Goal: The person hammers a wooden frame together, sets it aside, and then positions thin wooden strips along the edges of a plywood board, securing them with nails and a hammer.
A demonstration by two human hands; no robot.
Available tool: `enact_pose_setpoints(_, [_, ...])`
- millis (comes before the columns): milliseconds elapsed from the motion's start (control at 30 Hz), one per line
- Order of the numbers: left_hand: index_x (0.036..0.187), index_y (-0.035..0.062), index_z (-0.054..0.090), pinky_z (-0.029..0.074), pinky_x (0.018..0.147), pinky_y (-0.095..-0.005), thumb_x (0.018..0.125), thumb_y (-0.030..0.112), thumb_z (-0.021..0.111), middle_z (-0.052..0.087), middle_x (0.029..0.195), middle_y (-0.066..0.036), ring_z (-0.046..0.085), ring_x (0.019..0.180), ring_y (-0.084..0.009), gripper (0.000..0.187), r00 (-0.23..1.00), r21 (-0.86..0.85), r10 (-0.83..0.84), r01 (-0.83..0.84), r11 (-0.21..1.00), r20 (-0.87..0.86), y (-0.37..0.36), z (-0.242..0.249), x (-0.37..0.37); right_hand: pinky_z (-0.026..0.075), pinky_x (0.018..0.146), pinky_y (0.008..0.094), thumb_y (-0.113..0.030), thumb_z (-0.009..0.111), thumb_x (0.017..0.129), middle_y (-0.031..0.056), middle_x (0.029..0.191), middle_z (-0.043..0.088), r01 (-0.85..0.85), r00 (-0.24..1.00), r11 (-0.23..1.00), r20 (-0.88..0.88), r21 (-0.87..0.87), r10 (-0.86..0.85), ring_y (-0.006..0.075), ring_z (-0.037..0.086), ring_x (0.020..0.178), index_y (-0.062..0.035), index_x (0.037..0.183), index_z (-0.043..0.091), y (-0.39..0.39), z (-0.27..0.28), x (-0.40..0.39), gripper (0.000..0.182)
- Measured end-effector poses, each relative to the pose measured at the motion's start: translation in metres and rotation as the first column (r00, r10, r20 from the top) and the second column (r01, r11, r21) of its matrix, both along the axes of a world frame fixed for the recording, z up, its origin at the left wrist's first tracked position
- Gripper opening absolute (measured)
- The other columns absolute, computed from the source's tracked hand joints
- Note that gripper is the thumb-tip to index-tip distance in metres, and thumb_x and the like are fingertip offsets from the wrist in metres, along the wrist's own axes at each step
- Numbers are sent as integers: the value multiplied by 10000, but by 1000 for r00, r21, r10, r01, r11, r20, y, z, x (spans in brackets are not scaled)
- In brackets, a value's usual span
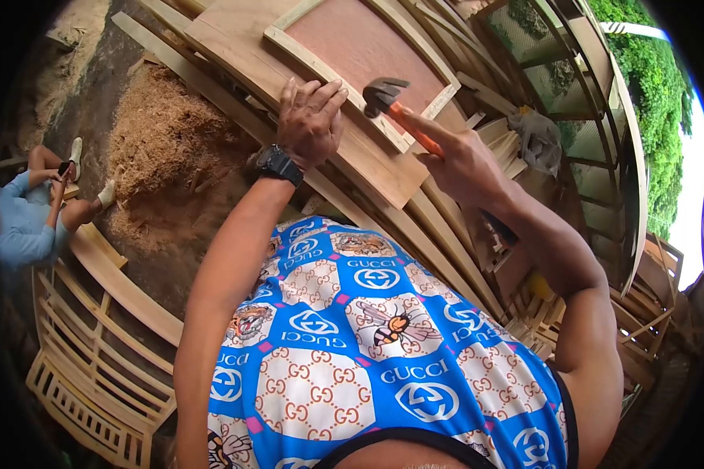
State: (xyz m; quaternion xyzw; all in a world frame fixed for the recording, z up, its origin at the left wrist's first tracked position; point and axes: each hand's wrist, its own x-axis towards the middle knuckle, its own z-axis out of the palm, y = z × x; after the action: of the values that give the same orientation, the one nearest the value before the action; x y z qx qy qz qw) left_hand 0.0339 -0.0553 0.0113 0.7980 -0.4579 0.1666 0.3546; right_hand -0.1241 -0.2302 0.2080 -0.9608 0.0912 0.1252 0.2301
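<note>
Patterned blue shirt (352, 344) fills foreground, closest to lens. Hammer (395, 105) with orange handle and dark steel head sits in right hand (465, 168), fingers wrapped tight around grip, head raised just above wooden frame (344, 66). Left hand (311, 121), beyond hammer head, fingers loosely curled, presses flat on plywood edge. Wristwatch (278, 164) below it. Sawdust pile (164, 133) further left; seated person (31, 215) beyond.

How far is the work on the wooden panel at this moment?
Done: the light trim strips already lie framing the reddish panel. In hand: the left hand presses the wood beside the trim, and the right hand holds the hammer raised over the strip. Which nails remain cannot be seen.
</note>
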Motion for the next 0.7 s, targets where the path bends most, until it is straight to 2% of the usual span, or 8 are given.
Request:
enact_pose_setpoints(67, [1264, 153, 709, 341, 1174, -589, 863, 129, 686, 663, 1350, -7, 584, 1244, -259, 402, 1000, 1, 3, -3, 1000, -8, 0, -3, -5, 561, 715, 479, -20, 655, 873, 303, 864, 690, 45, 995, 999, -86, 9, -44, 470, 694, 741, -184, 1503, 545, 5, 10, -3, 660])
enact_pose_setpoints(133, [1269, 153, 709, 339, 1175, -591, 864, 131, 686, 663, 1350, -10, 584, 1245, -262, 406, 1000, 4, 0, 0, 1000, -16, -1, -2, -3, 555, 713, 480, -19, 669, 869, 301, 853, 682, 99, 987, 994, 125, 39, -103, 480, 685, 741, -237, 1520, 536, 12, 9, -3, 700])
enact_pose_setpoints(267, [1278, 150, 705, 336, 1175, -595, 867, 134, 685, 663, 1350, -18, 582, 1243, -270, 412, 1000, 23, -13, 13, 1000, -9, 1, -2, -4, 552, 699, 478, -27, 679, 875, 293, 837, 678, 48, 990, 999, 135, 15, -49, 484, 676, 728, -235, 1515, 542, 7, -17, -14, 686])
enact_pose_setpoints(333, [1278, 150, 706, 337, 1174, -594, 867, 135, 685, 661, 1353, -18, 583, 1240, -270, 412, 1000, 20, -4, 4, 1000, 5, -1, -1, 1, 551, 700, 482, -27, 665, 883, 284, 847, 686, 85, 992, 996, -97, -10, -86, 475, 686, 720, -191, 1521, 523, 7, 1, -5, 674])
enact_pose_setpoints(400, [1279, 151, 706, 338, 1172, -593, 868, 136, 684, 660, 1357, -18, 585, 1237, -270, 412, 1000, 26, -18, 18, 999, -3, -1, -3, -4, 550, 703, 486, -25, 663, 881, 279, 835, 685, 103, 991, 994, -80, -36, -105, 479, 682, 719, -187, 1527, 515, 10, 1, -8, 682])
enact_pose_setpoints(467, [1279, 153, 705, 342, 1171, -592, 871, 136, 679, 656, 1361, -17, 587, 1235, -271, 410, 1000, 15, -7, 7, 1000, -9, 0, -3, -4, 539, 715, 499, -30, 677, 876, 292, 821, 668, 140, 968, 989, 202, 48, -146, 488, 678, 740, -230, 1533, 517, 12, -11, -14, 705])
enact_pose_setpoints(500, [1279, 153, 705, 342, 1171, -592, 871, 136, 679, 656, 1361, -17, 587, 1235, -271, 410, 1000, 19, -10, 10, 1000, -11, 2, -5, -7, 539, 715, 499, -30, 677, 876, 292, 821, 668, 143, 968, 988, 199, 52, -150, 488, 678, 740, -230, 1533, 517, 12, -19, -19, 705])
enact_pose_setpoints(700, [1261, 147, 706, 341, 1174, -617, 876, 165, 668, 658, 1351, -24, 577, 1246, -268, 388, 1000, 27, -8, 8, 1000, 9, 0, -3, -5, 534, 749, 486, -46, 687, 879, 329, 848, 657, 120, 991, 992, -63, 29, -118, 492, 677, 774, -203, 1524, 533, 5, -5, -6, 682])
